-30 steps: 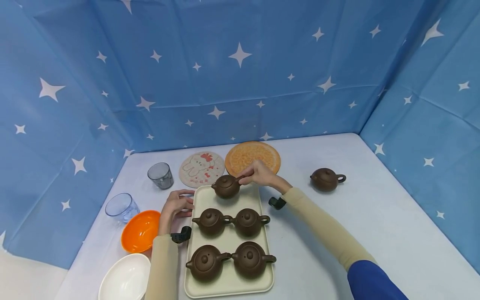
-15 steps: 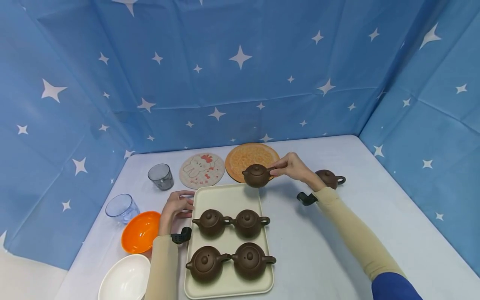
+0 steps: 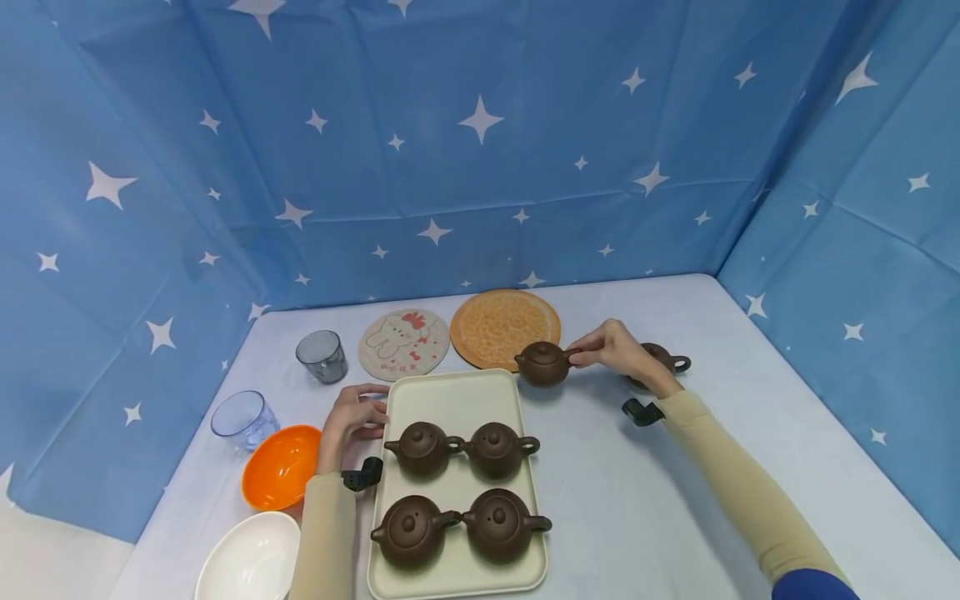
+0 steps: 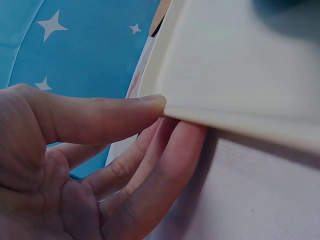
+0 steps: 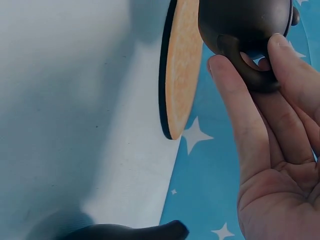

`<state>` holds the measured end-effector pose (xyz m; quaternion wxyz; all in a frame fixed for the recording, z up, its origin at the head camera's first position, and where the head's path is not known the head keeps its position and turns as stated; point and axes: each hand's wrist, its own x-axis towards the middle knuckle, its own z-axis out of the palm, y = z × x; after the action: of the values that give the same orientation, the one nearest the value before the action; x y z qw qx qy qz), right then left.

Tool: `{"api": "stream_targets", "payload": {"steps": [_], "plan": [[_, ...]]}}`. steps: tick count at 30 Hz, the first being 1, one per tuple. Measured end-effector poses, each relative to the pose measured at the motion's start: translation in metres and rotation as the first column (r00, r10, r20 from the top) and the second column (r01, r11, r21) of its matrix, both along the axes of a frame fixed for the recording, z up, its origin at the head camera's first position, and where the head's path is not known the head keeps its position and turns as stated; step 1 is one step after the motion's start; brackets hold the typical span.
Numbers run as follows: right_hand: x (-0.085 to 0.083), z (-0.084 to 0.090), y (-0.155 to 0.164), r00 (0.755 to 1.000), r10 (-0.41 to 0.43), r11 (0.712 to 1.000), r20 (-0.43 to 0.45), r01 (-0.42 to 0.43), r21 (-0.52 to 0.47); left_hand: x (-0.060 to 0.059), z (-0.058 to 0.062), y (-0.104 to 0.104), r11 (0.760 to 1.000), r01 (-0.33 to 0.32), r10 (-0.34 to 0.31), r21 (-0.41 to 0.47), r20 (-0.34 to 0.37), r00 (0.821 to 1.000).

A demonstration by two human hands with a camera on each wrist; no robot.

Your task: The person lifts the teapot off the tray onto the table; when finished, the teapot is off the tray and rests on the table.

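My right hand (image 3: 615, 348) grips a small brown teapot (image 3: 543, 365) by its handle, just past the far right corner of the cream tray (image 3: 450, 396). Whether its base touches the table cannot be told. In the right wrist view, thumb and fingers close round the teapot's handle (image 5: 250, 75). My left hand (image 3: 352, 417) pinches the tray's left rim, thumb on top and fingers underneath, as the left wrist view shows. Two brown teapots stand mid-tray, one left (image 3: 422, 450) and one right (image 3: 495, 448). Two larger ones, left (image 3: 412, 531) and right (image 3: 498, 525), stand nearer me.
Another brown teapot (image 3: 660, 357) stands at right, partly hidden by my right hand. Behind the tray lie a rabbit mat (image 3: 397, 342) and an orange round mat (image 3: 502, 325). At left stand a grey glass (image 3: 322, 358), blue glass (image 3: 245, 421), orange bowl (image 3: 279, 467) and white bowl (image 3: 251, 558).
The right hand has carried the small teapot from above the tray's far end rightward, past the tray's corner, and lowered it. The left hand stays at the tray's rim.
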<state>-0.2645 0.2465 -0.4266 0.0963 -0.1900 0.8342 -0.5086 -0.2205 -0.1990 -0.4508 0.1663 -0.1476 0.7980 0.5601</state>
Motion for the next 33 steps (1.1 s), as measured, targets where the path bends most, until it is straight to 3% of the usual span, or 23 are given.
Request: {"api": "stream_targets", "payload": {"steps": [11, 22, 33], "plan": [[0.005, -0.009, 0.003, 0.999, -0.032, 0.998, 0.017, 0.031, 0.051, 0.002, 0.000, 0.000, 1.000, 0.009, -0.009, 0.003, -0.016, 1.000], [0.007, -0.016, 0.003, 0.996, 0.012, 0.994, -0.090, -0.002, 0.109, 0.002, -0.002, 0.001, 1.000, 0.002, -0.001, 0.016, -0.015, 1.000], [0.006, -0.019, 0.003, 0.989, 0.028, 0.977, -0.142, 0.002, 0.211, 0.005, 0.001, 0.001, 1.000, 0.004, -0.004, 0.029, -0.026, 1.000]]}}
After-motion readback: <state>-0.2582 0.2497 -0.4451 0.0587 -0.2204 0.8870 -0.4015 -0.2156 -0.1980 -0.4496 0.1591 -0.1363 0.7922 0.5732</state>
